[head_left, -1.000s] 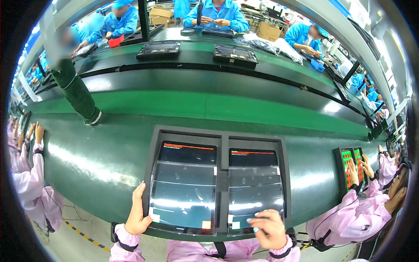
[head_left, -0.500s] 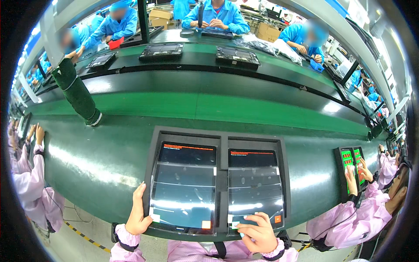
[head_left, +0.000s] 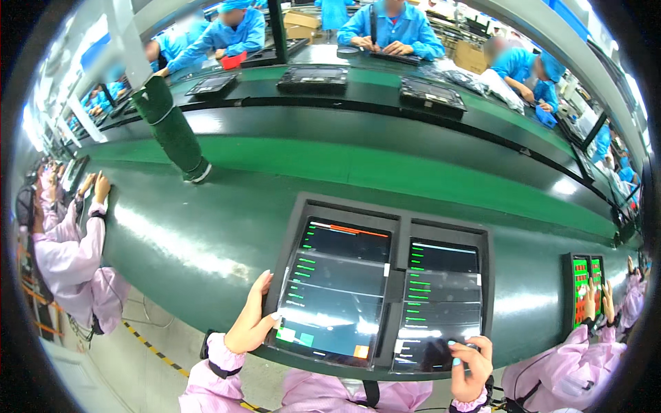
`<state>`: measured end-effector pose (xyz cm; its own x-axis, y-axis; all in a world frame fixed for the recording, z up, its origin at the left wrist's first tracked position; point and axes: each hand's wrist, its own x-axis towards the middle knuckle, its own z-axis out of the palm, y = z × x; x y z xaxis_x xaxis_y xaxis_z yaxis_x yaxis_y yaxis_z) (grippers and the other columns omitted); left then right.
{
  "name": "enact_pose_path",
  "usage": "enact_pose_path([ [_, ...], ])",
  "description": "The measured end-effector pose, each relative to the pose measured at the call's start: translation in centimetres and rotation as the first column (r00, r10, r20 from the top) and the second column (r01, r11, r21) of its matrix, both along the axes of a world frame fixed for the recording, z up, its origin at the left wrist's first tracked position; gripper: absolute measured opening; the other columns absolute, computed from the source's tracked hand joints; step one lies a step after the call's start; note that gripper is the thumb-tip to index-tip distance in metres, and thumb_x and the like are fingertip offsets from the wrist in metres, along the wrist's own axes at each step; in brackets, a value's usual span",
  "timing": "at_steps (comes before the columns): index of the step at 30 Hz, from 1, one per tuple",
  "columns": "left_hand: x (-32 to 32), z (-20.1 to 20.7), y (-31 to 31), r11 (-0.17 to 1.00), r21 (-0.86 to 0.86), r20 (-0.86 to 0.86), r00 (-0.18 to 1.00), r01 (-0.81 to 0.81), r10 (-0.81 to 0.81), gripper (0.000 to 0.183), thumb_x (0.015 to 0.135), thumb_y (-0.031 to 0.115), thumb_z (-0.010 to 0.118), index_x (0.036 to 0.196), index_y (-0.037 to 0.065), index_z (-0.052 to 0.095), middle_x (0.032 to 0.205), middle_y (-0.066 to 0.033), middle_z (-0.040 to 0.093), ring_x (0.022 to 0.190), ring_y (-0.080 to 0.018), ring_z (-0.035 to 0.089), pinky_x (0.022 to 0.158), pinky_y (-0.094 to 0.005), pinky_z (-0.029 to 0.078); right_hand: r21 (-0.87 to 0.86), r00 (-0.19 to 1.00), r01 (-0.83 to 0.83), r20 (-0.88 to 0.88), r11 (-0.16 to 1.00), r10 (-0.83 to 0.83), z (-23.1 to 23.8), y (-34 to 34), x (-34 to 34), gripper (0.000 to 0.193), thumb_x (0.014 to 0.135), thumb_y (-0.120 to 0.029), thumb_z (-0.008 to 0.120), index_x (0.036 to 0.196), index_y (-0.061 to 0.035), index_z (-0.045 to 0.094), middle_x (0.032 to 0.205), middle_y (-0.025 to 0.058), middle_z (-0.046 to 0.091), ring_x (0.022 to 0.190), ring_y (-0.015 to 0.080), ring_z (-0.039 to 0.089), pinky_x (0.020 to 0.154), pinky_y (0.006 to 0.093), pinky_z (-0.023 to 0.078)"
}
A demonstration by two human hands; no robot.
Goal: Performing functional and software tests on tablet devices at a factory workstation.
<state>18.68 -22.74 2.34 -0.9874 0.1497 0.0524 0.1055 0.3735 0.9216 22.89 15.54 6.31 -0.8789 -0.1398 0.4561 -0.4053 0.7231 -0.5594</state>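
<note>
Tablets (head_left: pixel 334 282): head view, two side by side, lying flat in the twin recesses of the black tray (head_left: pixel 286 258), divider strip between them.
Tablet screens: dark, rows of green lines on both; orange-red bar across top of left one, pale bar on right one; white, green and orange squares near left one's lower edge; glare on both.
Left hand (head_left: pixel 248 327): at tray's lower left side, half-spread, fingers along outer edge, thumb at left tablet's corner; seems to have hold of tray edge, firmness can't tell.
Right hand (head_left: pixel 474 368): at tray's lower right corner, fingers loosely curled over right tablet; nothing seen held, fingertip contact can't tell.
Green workbench (head_left: pixel 200 227): under tray.
Green-wrapped post (head_left: pixel 169 131): beyond tray, to its left.
Black devices (head_left: pixel 313 79): beyond tray, on far bench.
Red-green screens (head_left: pixel 582 282): right of tray, co-worker's hands (head_left: pixel 607 303) at them.
Pink-sleeved co-worker (head_left: pixel 76 255): well left of tray.
Blue-jacketed people (head_left: pixel 396 31): farthest beyond tray.
</note>
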Motion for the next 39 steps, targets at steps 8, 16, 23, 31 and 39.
enact_pose_path([
  [8,-0.4,0.4,-0.4,0.997,-0.070,0.017,0.999,0.029,-0.027,0.078,0.070,-0.001,0.051,0.138,-0.003,0.011,0.135,-0.0227,0.023,0.128,-0.0325,0.025,0.107,-0.0383,0.017,-0.037,0.994,0.075,0.079,0.997,-0.072,-0.5,-0.3,0.0,0.015,0.063,0.005,0.050,0.074,-0.0008,0.057,0.084,0.0109,0.066,0.091,0.0315,0.051,0.081,0.0398,0.041],
  [16,-0.4,-0.3,-0.4,0.976,-0.215,-0.042,0.998,0.046,-0.056,0.083,0.065,0.009,0.057,0.135,-0.005,0.013,0.133,-0.0221,0.023,0.127,-0.0341,0.022,0.107,-0.0379,0.015,-0.062,0.996,0.058,0.078,0.996,-0.053,-1.5,0.8,-0.2,0.019,0.062,0.004,0.054,0.078,-0.0032,0.063,0.088,0.0065,0.067,0.090,0.0279,0.054,0.084,0.0417,0.041],
  [23,-0.5,0.2,0.1,0.996,-0.086,0.075,0.997,0.019,-0.013,0.087,0.065,0.009,0.055,0.137,-0.005,0.009,0.136,-0.0218,0.022,0.129,-0.0329,0.020,0.108,-0.0387,0.014,-0.084,0.996,0.018,0.088,0.996,-0.010,-1.8,1.6,0.2,0.020,0.062,0.003,0.056,0.079,-0.0041,0.062,0.091,0.0060,0.066,0.092,0.0267,0.053,0.083,0.0413,0.040],
  [31,-4.6,6.0,2.2,0.797,-0.603,-0.266,0.953,-0.047,-0.145,0.068,0.072,0.011,0.053,0.132,-0.005,0.025,0.136,-0.0233,0.027,0.126,-0.0398,0.025,0.105,-0.0451,0.019,0.135,0.997,-0.022,0.079,0.991,0.012,-1.4,2.3,0.6,0.016,0.064,0.000,0.056,0.078,-0.0053,0.061,0.090,0.0052,0.066,0.092,0.0260,0.054,0.088,0.0454,0.037],
  [39,-13.6,4.4,8.5,0.736,-0.663,-0.312,0.843,0.137,-0.438,0.041,0.084,0.013,0.049,0.121,-0.004,0.042,0.126,-0.0219,0.039,0.117,-0.0371,0.036,0.099,-0.0440,0.030,-0.022,0.991,0.131,-0.029,0.991,-0.131,1.8,4.9,-5.4,0.025,0.067,0.007,0.051,0.090,0.0011,0.059,0.091,0.0116,0.062,0.091,0.0306,0.054,0.085,0.0376,0.041],
])
